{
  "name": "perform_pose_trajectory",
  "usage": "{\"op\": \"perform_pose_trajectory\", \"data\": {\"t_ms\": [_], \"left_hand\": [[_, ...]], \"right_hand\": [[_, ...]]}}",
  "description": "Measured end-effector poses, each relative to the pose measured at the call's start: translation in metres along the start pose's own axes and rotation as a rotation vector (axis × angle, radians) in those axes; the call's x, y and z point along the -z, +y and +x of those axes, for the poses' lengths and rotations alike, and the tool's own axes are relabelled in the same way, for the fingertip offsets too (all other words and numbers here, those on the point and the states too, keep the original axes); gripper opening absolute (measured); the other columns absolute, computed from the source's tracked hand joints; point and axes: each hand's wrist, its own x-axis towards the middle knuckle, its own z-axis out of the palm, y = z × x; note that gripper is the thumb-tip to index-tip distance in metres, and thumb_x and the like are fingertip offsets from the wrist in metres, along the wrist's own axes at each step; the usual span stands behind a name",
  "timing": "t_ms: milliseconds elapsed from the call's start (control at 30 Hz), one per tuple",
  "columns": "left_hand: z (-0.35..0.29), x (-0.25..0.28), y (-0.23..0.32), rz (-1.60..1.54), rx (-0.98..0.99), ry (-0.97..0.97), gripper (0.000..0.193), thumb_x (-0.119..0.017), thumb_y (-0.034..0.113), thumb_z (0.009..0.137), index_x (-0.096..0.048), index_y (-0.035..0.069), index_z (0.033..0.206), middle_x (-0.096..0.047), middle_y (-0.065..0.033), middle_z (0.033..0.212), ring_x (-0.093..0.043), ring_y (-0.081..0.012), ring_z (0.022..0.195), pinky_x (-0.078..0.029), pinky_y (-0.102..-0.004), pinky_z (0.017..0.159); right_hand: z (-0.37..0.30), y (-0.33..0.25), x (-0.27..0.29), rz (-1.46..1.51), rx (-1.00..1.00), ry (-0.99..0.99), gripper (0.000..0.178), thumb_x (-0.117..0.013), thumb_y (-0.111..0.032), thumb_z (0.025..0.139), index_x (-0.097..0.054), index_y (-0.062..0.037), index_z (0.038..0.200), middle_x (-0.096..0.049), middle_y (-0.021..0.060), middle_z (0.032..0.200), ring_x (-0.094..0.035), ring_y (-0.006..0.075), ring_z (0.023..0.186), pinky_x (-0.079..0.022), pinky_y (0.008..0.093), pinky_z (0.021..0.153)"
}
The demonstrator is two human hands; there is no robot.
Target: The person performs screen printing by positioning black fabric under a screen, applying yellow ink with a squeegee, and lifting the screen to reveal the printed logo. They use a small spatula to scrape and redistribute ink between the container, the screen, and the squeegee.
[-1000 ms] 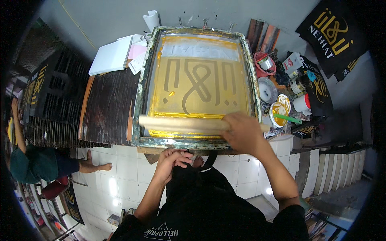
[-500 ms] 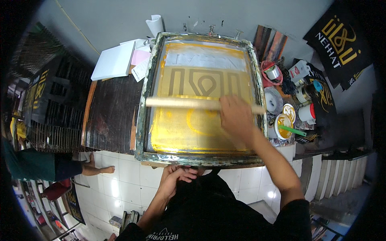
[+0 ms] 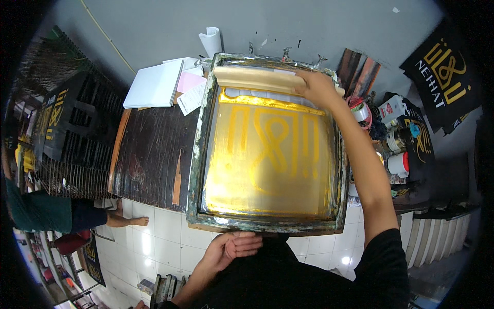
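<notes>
My right hand (image 3: 318,88) grips a wide wooden squeegee (image 3: 252,79) by its right part, at the far end of a screen-printing frame (image 3: 194,170). Just on the near side of the squeegee, a thick ridge of gold ink (image 3: 272,103) runs across the mesh. Gold ink covers the rest of the mesh (image 3: 242,190), with curved and straight letter shapes showing in it. By the frame's near edge is my left hand (image 3: 237,247), its fingers loosely extended side by side and nothing visible in them. Whatever lies under the screen is hidden.
White papers (image 3: 154,85) lie on the dark wooden table (image 3: 149,154) at left. Tubs, bottles and a red-lidded white jar (image 3: 398,163) crowd the right. Black printed cloths (image 3: 442,77) hang beyond. Far left are a drying rack (image 3: 77,134) and another person's leg (image 3: 118,220).
My right hand and the squeegee have moved from mid-screen to the far end. The ink ridge now lies near that end. My left hand stays by the near edge.
</notes>
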Motion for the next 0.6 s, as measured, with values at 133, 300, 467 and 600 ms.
{"op": "perform_pose_trajectory", "data": {"t_ms": [133,300,467,600], "left_hand": [[-0.006,-0.003,0.041,0.474,-0.092,0.023,0.044,-0.045,0.028,0.105,-0.062,-0.008,0.124,-0.072,-0.0281,0.108,-0.075,-0.0345,0.090,-0.063,-0.0389,0.081],[0.008,-0.038,0.105,0.750,-0.485,0.199,0.028,-0.054,0.018,0.101,-0.066,-0.006,0.110,-0.074,-0.0237,0.096,-0.075,-0.0289,0.082,-0.061,-0.0381,0.073],[0.029,-0.046,0.143,0.904,-0.886,0.369,0.026,-0.058,0.016,0.102,-0.064,-0.001,0.120,-0.071,-0.0157,0.117,-0.066,-0.0255,0.114,-0.049,-0.0379,0.100],[0.048,-0.026,0.139,1.464,-1.045,0.840,0.051,-0.058,0.028,0.101,-0.048,-0.002,0.141,-0.041,-0.0259,0.153,-0.037,-0.0413,0.144,-0.029,-0.0490,0.118]], "right_hand": [[-0.028,-0.009,-0.034,-0.064,0.072,0.133,0.036,-0.074,-0.031,0.085,-0.065,-0.0089,0.112,-0.072,0.0160,0.099,-0.068,0.0374,0.096,-0.053,0.0482,0.080],[-0.029,-0.003,-0.019,0.037,0.053,0.099,0.030,-0.072,-0.026,0.087,-0.063,-0.0078,0.110,-0.071,0.0175,0.104,-0.067,0.0383,0.099,-0.052,0.0497,0.084],[-0.009,0.008,0.000,0.023,-0.035,0.218,0.030,-0.072,-0.025,0.086,-0.064,-0.0054,0.108,-0.071,0.0185,0.103,-0.067,0.0402,0.099,-0.052,0.0515,0.083],[0.021,0.018,-0.007,-0.042,-0.064,0.169,0.032,-0.072,-0.028,0.086,-0.066,-0.0052,0.108,-0.071,0.0193,0.099,-0.067,0.0414,0.095,-0.051,0.0512,0.081]]}}
